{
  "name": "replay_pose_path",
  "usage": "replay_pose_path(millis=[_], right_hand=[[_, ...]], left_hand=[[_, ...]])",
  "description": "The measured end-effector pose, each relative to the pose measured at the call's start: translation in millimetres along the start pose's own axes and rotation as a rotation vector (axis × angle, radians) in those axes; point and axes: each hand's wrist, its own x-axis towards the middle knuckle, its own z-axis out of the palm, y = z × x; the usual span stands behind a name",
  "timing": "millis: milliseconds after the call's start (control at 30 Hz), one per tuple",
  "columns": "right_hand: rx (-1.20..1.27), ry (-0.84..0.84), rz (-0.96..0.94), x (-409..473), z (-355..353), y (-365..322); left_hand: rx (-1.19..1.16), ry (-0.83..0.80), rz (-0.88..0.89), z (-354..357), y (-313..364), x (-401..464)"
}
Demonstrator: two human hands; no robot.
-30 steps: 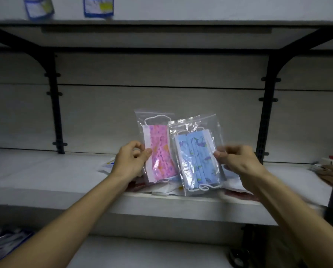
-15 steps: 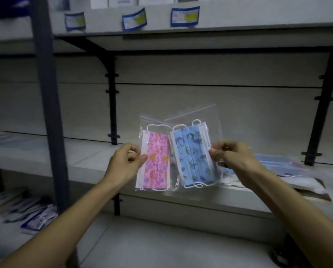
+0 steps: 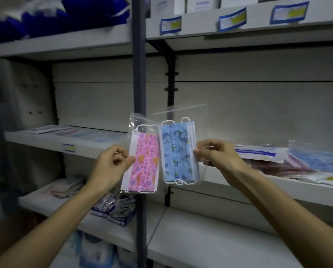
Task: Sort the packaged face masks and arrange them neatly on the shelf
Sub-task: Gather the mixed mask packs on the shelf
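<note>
My left hand (image 3: 109,167) pinches the left edge of a clear bag of pink patterned masks (image 3: 145,163). My right hand (image 3: 217,157) pinches the right edge of a clear bag of blue patterned masks (image 3: 178,153). Both bags hang upright side by side in the air, in front of a dark blue shelf post (image 3: 139,74). A loose pile of packaged masks (image 3: 297,161) lies on the middle shelf (image 3: 268,192) at the right. Flat mask packs (image 3: 78,132) lie in a row on the left bay's shelf (image 3: 45,141).
Small boxed packs (image 3: 113,209) sit on a lower left shelf, and more bags (image 3: 96,252) lie below them. The upper shelf edge carries blue price labels (image 3: 232,19). Blue packages (image 3: 45,16) fill the top left shelf. The lower right shelf (image 3: 219,240) is bare.
The view has swung left, so the post and the left bay now show and the mask pile lies off to the right. Both hands carried their bags leftward, away from the pile.
</note>
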Motion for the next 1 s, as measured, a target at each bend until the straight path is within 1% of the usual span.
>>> replay_pose_path(millis=[200, 367, 667, 800, 1000], right_hand=[[0.015, -0.044, -0.039, 23.9, 95.2, -6.5], [0.048, -0.043, -0.077, 54.9, 171.0, -8.1], [0.099, -0.053, -0.093, 146.5, 278.8, -20.0], [0.107, 0.015, -0.088, 189.5, 325.7, -20.9], [0.046, 0.122, -0.091, 233.6, 379.9, -27.7]], left_hand=[[0.08, 0.113, -0.078, -69.6, -44.9, 6.7], [0.118, 0.198, -0.121, -120.2, -83.1, 22.7], [0.16, 0.245, -0.132, -189.4, -150.9, 110.7], [0.122, 0.29, -0.135, -214.4, -184.9, 150.9], [0.196, 0.34, -0.116, -256.5, -228.7, 183.6]])
